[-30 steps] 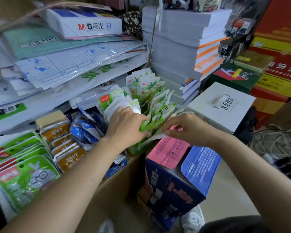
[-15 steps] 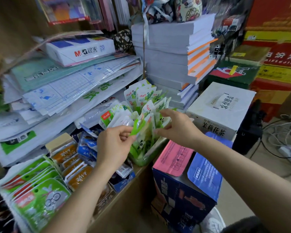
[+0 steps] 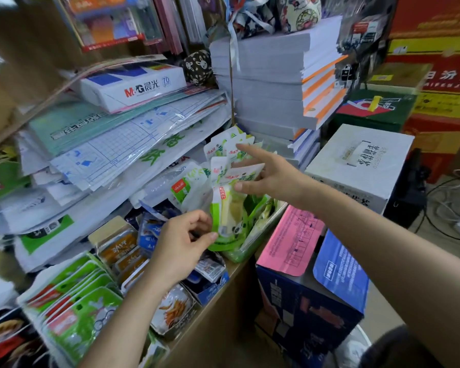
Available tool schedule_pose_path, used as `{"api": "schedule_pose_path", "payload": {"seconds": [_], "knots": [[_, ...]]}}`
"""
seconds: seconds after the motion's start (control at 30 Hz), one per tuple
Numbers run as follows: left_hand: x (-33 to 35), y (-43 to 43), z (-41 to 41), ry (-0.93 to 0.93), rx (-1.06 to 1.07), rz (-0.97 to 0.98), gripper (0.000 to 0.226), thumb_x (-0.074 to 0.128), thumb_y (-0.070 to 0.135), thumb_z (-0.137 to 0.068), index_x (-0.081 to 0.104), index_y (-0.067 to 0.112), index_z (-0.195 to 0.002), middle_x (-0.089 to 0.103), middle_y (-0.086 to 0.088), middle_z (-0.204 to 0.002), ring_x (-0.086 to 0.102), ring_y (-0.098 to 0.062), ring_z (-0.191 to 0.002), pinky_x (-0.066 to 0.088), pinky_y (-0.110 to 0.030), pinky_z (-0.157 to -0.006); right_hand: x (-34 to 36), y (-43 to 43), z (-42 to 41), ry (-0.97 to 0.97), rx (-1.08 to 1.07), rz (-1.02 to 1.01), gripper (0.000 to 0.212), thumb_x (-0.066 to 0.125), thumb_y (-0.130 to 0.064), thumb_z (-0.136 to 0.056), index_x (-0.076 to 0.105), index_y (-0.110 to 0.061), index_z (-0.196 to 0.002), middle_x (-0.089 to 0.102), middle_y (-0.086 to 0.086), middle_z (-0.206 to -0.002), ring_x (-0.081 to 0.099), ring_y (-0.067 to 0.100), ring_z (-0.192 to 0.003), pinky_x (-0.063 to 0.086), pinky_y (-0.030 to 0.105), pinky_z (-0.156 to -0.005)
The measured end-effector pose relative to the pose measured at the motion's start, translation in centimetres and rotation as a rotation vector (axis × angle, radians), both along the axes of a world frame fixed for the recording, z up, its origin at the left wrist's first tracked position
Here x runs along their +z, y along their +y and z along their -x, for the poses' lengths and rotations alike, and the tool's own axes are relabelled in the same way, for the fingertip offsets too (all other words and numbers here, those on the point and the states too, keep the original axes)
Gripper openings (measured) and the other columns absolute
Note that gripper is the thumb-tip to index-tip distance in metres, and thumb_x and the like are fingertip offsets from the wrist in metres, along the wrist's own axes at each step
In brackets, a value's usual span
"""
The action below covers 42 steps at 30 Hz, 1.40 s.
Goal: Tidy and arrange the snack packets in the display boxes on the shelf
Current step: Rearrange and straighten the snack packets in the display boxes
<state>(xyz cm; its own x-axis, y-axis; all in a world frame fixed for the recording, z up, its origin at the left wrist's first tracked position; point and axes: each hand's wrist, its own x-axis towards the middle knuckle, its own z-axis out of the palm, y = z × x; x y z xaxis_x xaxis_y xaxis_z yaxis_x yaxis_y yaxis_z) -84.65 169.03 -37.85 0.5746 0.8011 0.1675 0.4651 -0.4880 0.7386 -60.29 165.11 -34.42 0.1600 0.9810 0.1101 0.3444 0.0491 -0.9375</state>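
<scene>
Green and white snack packets (image 3: 230, 155) stand bunched in a green display box (image 3: 239, 254) at the shelf's right end. My left hand (image 3: 182, 244) pinches the lower edge of one green and yellow packet (image 3: 227, 216) at the front of the bunch. My right hand (image 3: 270, 172) reaches into the packets from the right, its index finger stretched over the back ones and its thumb and other fingers holding a white and green packet (image 3: 243, 175).
Further left on the shelf stand boxes of blue packets (image 3: 149, 235), orange packets (image 3: 120, 248) and green rabbit packets (image 3: 77, 312). Stacked paper (image 3: 274, 81) and plastic-wrapped sheets (image 3: 112, 147) overhang the boxes. A blue carton (image 3: 311, 309) and a white carton (image 3: 361, 166) stand right of the shelf.
My right hand moved up and back into the rear packets and stretched out its index finger. My left hand shifted slightly to the packet's lower edge. The camera tilted up.
</scene>
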Motion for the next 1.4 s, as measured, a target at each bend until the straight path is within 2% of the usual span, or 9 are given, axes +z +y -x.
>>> {"api": "schedule_pose_path", "payload": {"seconds": [0.13,0.27,0.4,0.5,0.67,0.83,0.93,1.17,1.4], "knots": [[0.1,0.1,-0.1,-0.005,-0.044,-0.04,0.024,0.079,0.008,-0.083,0.064,0.027,-0.08,0.069,0.011,-0.076,0.061,0.001,-0.071,0.04,-0.008,-0.064,-0.1,0.2,0.0,0.092,0.086,0.054,0.081,0.085,-0.025,-0.076,0.045,-0.033,-0.146,0.045,-0.007,-0.15,0.068,0.014,-0.098,0.053,0.025,-0.079],[0.0,0.4,-0.5,0.002,-0.066,-0.052,0.016,0.079,0.012,-0.084,0.068,0.024,-0.083,0.071,0.011,-0.082,0.066,-0.003,-0.082,0.049,-0.016,-0.073,-0.1,0.3,-0.1,0.176,0.141,0.09,0.054,0.081,-0.017,-0.077,0.062,-0.02,-0.127,0.07,-0.004,-0.116,0.067,0.009,-0.092,0.05,0.038,-0.081],[-0.1,0.8,-0.6,0.014,-0.091,-0.071,0.012,0.078,0.014,-0.084,0.071,0.024,-0.088,0.072,0.015,-0.086,0.066,-0.001,-0.087,0.052,-0.026,-0.08,-0.9,0.5,-0.3,0.289,0.251,0.099,0.053,0.081,-0.012,-0.078,0.062,-0.016,-0.127,0.069,0.012,-0.122,0.06,0.042,-0.117,0.043,0.057,-0.095],[-0.1,0.8,-0.5,-0.005,-0.085,-0.066,0.014,0.08,0.019,-0.083,0.07,0.024,-0.091,0.071,0.015,-0.086,0.065,-0.002,-0.087,0.05,-0.022,-0.078,-0.9,0.5,-0.3,0.315,0.192,0.062,0.045,0.083,-0.01,-0.075,0.068,-0.007,-0.118,0.068,0.022,-0.118,0.064,0.039,-0.106,0.044,0.055,-0.09],[-0.1,1.2,0.1,-0.017,-0.014,-0.158,0.04,0.082,0.031,-0.081,0.068,0.031,-0.118,0.067,0.02,-0.106,0.061,0.004,-0.1,0.049,-0.015,-0.087,0.5,-0.4,-1.0,0.345,-0.018,-0.087,0.025,0.078,-0.004,-0.077,0.069,-0.001,-0.101,0.073,0.006,-0.086,0.066,0.018,-0.075,0.053,0.031,-0.067],[-0.4,1.3,0.0,0.005,0.033,-0.236,0.044,0.077,0.034,-0.084,0.066,0.03,-0.126,0.061,0.02,-0.11,0.061,0.0,-0.097,0.055,-0.034,-0.087,1.9,-1.4,-2.5,0.345,-0.168,-0.263,0.014,0.076,-0.002,-0.08,0.069,0.002,-0.092,0.071,0.011,-0.081,0.068,0.02,-0.073,0.059,0.031,-0.07],[-0.4,1.0,-0.8,0.034,0.098,-0.305,0.041,0.074,0.044,-0.084,0.068,0.033,-0.123,0.059,0.02,-0.113,0.06,-0.004,-0.095,0.054,-0.034,-0.079,1.7,-1.5,-2.8,0.335,-0.256,-0.348,0.019,0.076,-0.003,-0.082,0.07,0.006,-0.098,0.069,0.02,-0.089,0.069,0.024,-0.078,0.06,0.039,-0.079],[-0.6,1.2,-2.0,0.092,0.32,-0.332,0.019,0.08,0.043,-0.081,0.074,0.03,-0.093,0.062,0.02,-0.068,0.064,-0.004,-0.07,0.055,-0.029,-0.06,-1.0,-1.7,-2.6,0.221,-0.193,-0.251,0.015,0.076,0.003,-0.079,0.073,0.006,-0.094,0.075,0.011,-0.081,0.07,0.017,-0.073,0.059,0.03,-0.072],[-0.7,1.2,-1.9,0.125,0.401,-0.332,0.01,0.079,0.035,-0.082,0.071,0.028,-0.085,0.059,0.019,-0.061,0.067,-0.011,-0.069,0.058,-0.034,-0.06,-0.7,-3.7,-4.7,0.183,-0.056,-0.049,0.015,0.077,-0.005,-0.079,0.075,-0.001,-0.094,0.075,0.022,-0.092,0.073,0.033,-0.088,0.061,0.036,-0.081]]}}
